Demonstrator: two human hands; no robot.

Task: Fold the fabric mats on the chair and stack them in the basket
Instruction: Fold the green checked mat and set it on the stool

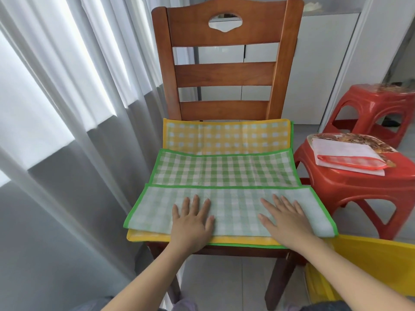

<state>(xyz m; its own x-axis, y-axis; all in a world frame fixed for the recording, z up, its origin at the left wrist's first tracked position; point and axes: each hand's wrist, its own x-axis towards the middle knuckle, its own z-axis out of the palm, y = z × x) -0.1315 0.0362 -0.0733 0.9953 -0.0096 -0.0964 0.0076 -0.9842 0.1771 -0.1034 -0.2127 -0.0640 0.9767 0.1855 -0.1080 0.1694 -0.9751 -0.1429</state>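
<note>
A green checked fabric mat (pixel 224 173) with a green border lies on the seat of a wooden chair (pixel 224 75). Its near part is folded over toward the chair back, pale side up. My left hand (pixel 193 221) and my right hand (pixel 285 221) press flat on that folded flap, fingers straight and spread. Under the green mat lies a yellow checked mat (pixel 226 135), showing at the back of the seat and as a yellow strip along the front edge. The basket is not clearly in view; a yellow object (pixel 370 263) stands at the lower right.
A red plastic stool (pixel 350 187) stands right of the chair, carrying a printed sheet and a folded red-edged mat (pixel 350 162). A second red stool (pixel 377 106) stands behind it. Grey and white curtains (pixel 67 131) hang on the left. White cabinets (pixel 314 63) stand behind.
</note>
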